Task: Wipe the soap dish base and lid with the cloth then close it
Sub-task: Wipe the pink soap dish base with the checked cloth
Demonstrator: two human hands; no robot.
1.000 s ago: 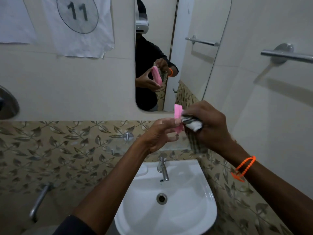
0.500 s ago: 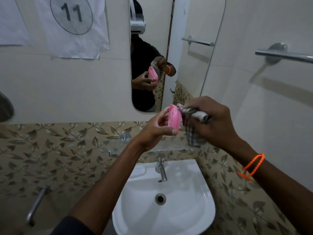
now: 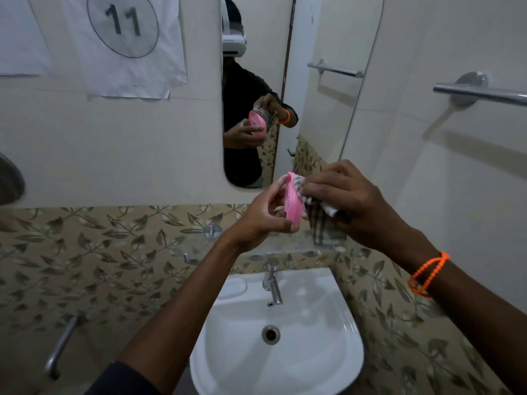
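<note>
**Cloth pressed into the pink soap dish piece above the basin**

Since half a second ago, the pink soap dish piece [image 3: 293, 202] has turned more edge-on and the cloth [image 3: 320, 216] now covers more of its right face. It sits just right of the frame's centre, above the white sink [image 3: 336, 363]. The left hand [image 3: 263, 216] pinches the glossy, oval plastic shell between curled fingers and thumb; whether it is base or lid cannot be told. The right hand [image 3: 352, 195] grips the soft checked cloth, bunched, its fingers pushing it against the shell. An orange beaded band [image 3: 427, 273] circles the right wrist. The mirror [image 3: 322, 115] above reflects both hands. A chrome tap [image 3: 272, 286] stands below.
</note>
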